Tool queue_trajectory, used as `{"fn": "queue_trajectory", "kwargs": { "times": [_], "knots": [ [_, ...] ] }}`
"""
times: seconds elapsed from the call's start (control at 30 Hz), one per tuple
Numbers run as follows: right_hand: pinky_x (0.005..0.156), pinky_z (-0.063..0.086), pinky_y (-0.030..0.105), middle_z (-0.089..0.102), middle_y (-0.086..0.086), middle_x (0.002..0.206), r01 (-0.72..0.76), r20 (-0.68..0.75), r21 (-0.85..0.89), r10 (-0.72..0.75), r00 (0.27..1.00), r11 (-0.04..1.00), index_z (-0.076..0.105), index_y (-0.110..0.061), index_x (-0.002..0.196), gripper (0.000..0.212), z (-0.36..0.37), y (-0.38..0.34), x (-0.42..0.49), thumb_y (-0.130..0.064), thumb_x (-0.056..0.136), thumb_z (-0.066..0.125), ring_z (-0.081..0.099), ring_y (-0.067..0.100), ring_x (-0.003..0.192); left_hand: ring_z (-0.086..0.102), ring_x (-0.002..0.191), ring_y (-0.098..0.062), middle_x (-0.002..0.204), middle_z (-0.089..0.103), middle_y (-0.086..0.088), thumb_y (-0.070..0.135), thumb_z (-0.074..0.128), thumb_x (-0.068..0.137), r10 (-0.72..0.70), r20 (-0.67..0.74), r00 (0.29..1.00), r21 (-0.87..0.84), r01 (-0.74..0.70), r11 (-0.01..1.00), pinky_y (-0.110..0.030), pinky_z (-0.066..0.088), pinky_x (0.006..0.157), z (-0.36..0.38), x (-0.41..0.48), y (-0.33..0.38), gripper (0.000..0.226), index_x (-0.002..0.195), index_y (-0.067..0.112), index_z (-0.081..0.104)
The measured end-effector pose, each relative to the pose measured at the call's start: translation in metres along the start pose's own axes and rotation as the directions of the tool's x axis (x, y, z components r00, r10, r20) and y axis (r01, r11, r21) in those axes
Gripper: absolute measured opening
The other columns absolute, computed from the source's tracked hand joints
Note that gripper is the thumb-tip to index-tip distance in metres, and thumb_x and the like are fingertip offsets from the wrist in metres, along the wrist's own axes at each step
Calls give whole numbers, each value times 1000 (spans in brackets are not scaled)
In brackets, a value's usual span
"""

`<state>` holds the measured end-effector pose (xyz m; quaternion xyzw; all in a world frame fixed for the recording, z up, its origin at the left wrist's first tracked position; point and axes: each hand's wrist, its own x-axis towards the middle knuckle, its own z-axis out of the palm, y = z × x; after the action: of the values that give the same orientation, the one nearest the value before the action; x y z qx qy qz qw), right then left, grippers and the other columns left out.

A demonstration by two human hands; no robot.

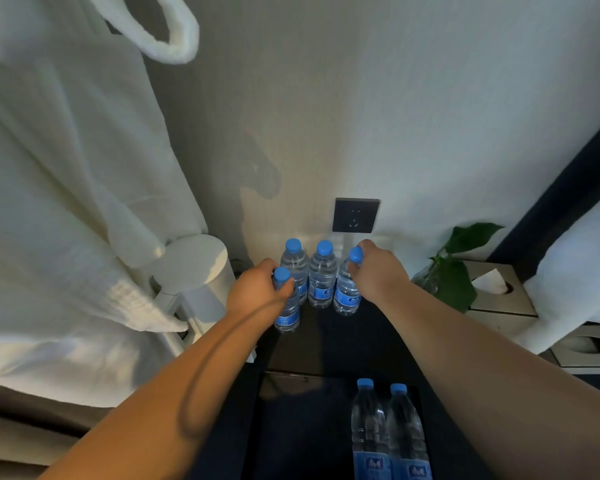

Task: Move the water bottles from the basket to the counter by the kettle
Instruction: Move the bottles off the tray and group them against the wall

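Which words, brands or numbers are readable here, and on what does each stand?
No text is legible.
Blue labels of the two clear plastic water bottles in the dark basket: white logo, too blurred.
Blue labels of the four clear plastic water bottles on the dark counter: too small.
Dark square wall socket: no text.

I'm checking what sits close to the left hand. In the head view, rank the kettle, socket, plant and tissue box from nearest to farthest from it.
From the left hand, gripping a bottle:
1. The kettle, just to its left.
2. The socket, on the wall behind, to the right.
3. The plant, beyond the right hand.
4. The tissue box, farthest right.
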<state>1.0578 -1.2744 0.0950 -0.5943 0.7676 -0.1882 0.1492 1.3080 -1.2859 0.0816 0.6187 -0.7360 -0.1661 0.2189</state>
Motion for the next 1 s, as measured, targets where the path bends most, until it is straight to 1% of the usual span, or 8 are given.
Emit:
{"fn": "queue_trajectory", "kwargs": {
  "times": [0.23, 0.37, 0.47, 0.57, 0.7, 0.8, 0.9, 1.0],
  "knots": [
    [55, 51, 35, 64, 1, 87, -111, 53, 92, 106, 993, 990, 45, -20, 131, 36, 16, 20, -27, -35, 101, 59, 65, 19, 71, 63, 73, -15, 78, 65, 9, 58, 59, 91, -31, -22, 999, 44, 32, 998, -33, 55, 64, 6, -3, 1, 30, 99, 29, 59],
    [59, 47, 33, 64, -1, 94, -224, 204, -47, 229, 952, 974, 54, -16, 127, 39, 40, 58, -64, -42, 99, 58, 64, 16, 81, 64, 78, -16, 90, 66, 9, 66, 57, 89, -66, 1, 998, 42, 66, 997, -32, 52, 65, 9, -12, -5, 43, 111, 29, 56],
    [75, 50, 33, 67, 1, 108, -263, 345, -186, 314, 885, 947, 62, -18, 117, 34, 58, 91, -95, -46, 100, 57, 58, 16, 87, 60, 75, -17, 87, 61, 8, 70, 57, 86, -165, 80, 983, 80, 159, 984, -31, 45, 60, 21, -32, -18, 51, 112, 27, 51],
    [76, 46, 33, 65, 3, 116, -303, 437, -276, 400, 806, 912, 63, -18, 124, 41, 67, 114, -122, -50, 99, 57, 61, 19, 98, 66, 87, -22, 92, 66, 3, 68, 58, 88, -194, 180, 964, 170, 164, 972, -31, 45, 66, 42, -60, -31, 48, 107, 24, 54],
    [74, 47, 35, 63, 3, 116, -365, 443, -260, 446, 777, 894, 57, -17, 133, 56, 72, 127, -146, -59, 96, 54, 62, 21, 100, 68, 90, -18, 88, 68, 7, 66, 59, 88, -162, 387, 908, 209, 85, 974, -31, 50, 71, 75, -95, -28, 38, 87, 28, 63],
    [74, 47, 36, 64, 5, 125, -399, 415, -264, 477, 775, 878, 55, -18, 139, 67, 75, 126, -156, -66, 92, 55, 64, 23, 107, 68, 86, -15, 86, 71, 6, 65, 55, 92, -77, 516, 853, 162, -9, 987, -31, 51, 73, 104, -118, -13, 43, 89, 25, 70],
    [68, 46, 36, 61, -1, 103, -420, 415, -293, 510, 753, 859, 60, -21, 133, 69, 77, 121, -160, -73, 87, 54, 61, 20, 90, 65, 67, -10, 68, 68, 3, 68, 50, 93, -39, 625, 780, 66, -2, 998, -29, 43, 60, 126, -132, 7, 55, 75, 20, 70],
    [63, 48, 36, 58, -4, 87, -421, 422, -300, 514, 747, 856, 64, -22, 119, 63, 79, 116, -163, -74, 85, 54, 58, 14, 76, 56, 53, -12, 52, 57, 2, 70, 44, 92, -46, 664, 746, 29, 35, 999, -28, 33, 50, 146, -142, 30, 63, 59, 17, 57]
  ]
}}
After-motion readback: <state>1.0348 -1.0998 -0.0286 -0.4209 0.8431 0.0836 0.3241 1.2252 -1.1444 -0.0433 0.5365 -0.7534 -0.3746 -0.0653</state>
